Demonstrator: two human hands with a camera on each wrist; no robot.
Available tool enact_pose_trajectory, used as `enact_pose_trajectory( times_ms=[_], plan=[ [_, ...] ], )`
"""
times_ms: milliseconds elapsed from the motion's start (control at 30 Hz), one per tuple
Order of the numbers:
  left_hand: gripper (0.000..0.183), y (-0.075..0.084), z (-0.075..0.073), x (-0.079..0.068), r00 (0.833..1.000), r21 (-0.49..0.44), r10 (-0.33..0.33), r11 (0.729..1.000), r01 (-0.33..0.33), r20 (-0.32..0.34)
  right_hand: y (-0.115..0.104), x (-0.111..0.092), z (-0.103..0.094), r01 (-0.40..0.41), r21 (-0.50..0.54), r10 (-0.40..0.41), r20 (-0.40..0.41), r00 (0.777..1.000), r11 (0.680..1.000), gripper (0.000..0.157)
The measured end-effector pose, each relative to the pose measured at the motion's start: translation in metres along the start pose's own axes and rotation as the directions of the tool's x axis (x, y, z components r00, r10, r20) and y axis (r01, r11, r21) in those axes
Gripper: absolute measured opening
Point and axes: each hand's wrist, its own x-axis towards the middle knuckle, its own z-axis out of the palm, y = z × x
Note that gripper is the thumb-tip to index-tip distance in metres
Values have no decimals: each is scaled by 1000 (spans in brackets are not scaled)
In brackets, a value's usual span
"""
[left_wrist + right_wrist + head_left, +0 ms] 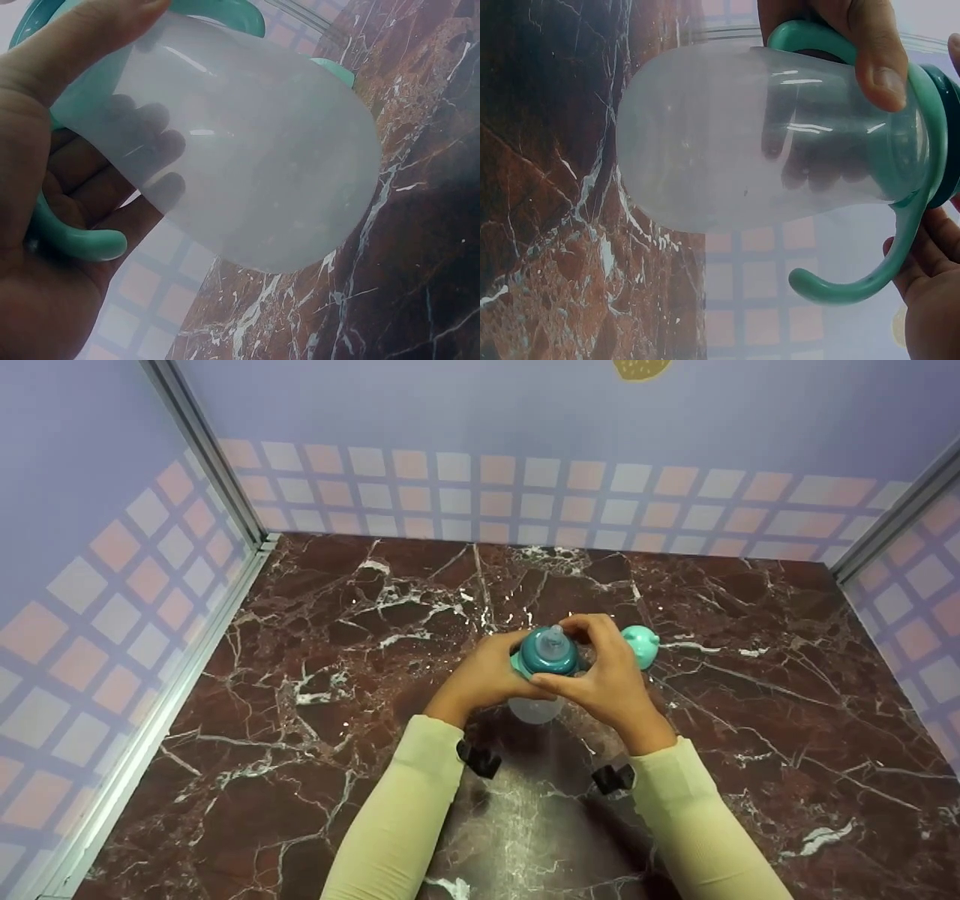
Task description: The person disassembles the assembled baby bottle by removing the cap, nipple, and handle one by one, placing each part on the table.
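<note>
A baby bottle with a frosted body [536,712], teal collar [541,661] and clear teat [554,640] is held above the table. My left hand [489,671] grips its upper body, thumb on the near side and fingers showing through the wall in the left wrist view. Two mint handles curve from the neck; one handle [840,291] shows fully in the right wrist view. My right hand [609,679] holds the teal collar between thumb and fingers. Some of its fingertips are hidden behind the collar. No contents can be made out through the cloudy bottle body [270,150].
A mint-green rounded cap [640,647] lies on the table just right of my right hand. The dark red marbled tabletop [300,795] has white veins. Panels with a checked pattern [457,499] enclose it at the back and both sides.
</note>
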Motion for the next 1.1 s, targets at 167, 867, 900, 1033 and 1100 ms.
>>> enact_pose_trajectory(
  times_ms=[167, 867, 900, 1033, 1100],
  plan=[
    [63, 1, 0, 0, 1000, 13, -7, 1000, 7, -4, 0, 0, 0, 28, -15, -28, -5, 1000, 999, 67],
    [66, 3, 0, -1, 1000, 9, 2, 1000, -2, 11, -3, -2, -4, -15, 15, 15, 14, 1000, 1000, 61],
    [67, 3, 0, -1, 1000, 8, 3, 1000, -3, 12, -3, -2, -4, -17, 22, 17, 13, 1000, 1000, 61],
    [68, 3, 0, -2, 1000, 17, -1, 1000, 1, 17, -4, -3, -5, -26, 51, 26, 5, 1000, 998, 60],
    [69, 2, 0, -2, 1000, 25, -5, 1000, 4, 19, -4, -4, -6, -31, 62, 30, 5, 1000, 998, 60]
  ],
)
